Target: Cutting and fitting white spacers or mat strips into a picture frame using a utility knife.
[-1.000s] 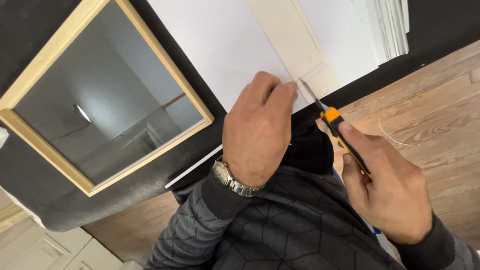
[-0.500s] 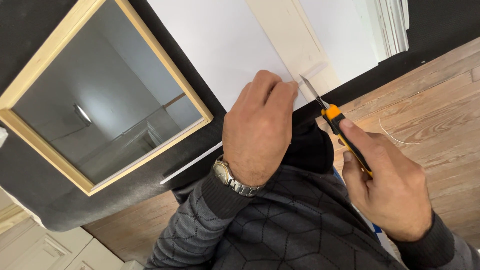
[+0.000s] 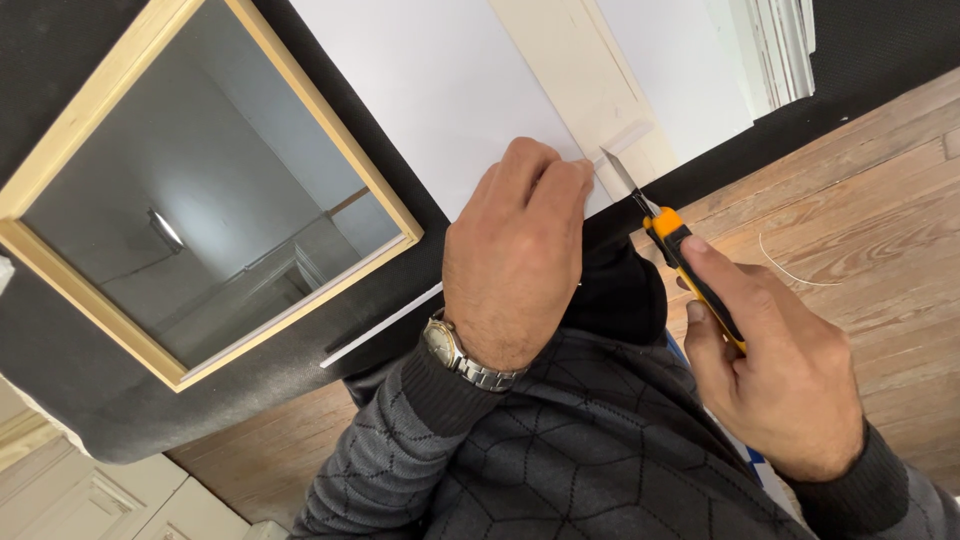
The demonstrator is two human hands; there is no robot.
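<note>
My left hand (image 3: 515,255), with a metal wristwatch (image 3: 462,355) on the wrist, presses its fingertips down on the near edge of a large white sheet (image 3: 450,90) that lies on a black mat (image 3: 80,390). My right hand (image 3: 775,365) grips an orange and black utility knife (image 3: 690,270). Its extended blade tip touches the sheet's edge just right of my left fingertips, beside a cream strip (image 3: 590,90) lying across the sheet.
A wooden-framed mirror (image 3: 195,185) lies on the mat at the left. A thin white offcut strip (image 3: 385,325) lies near its corner. Stacked white sheets (image 3: 775,50) sit at the top right. Wooden floorboards (image 3: 860,190) run along the right.
The knife and my right hand have shifted slightly along the sheet's edge. My left hand stays pressed in place.
</note>
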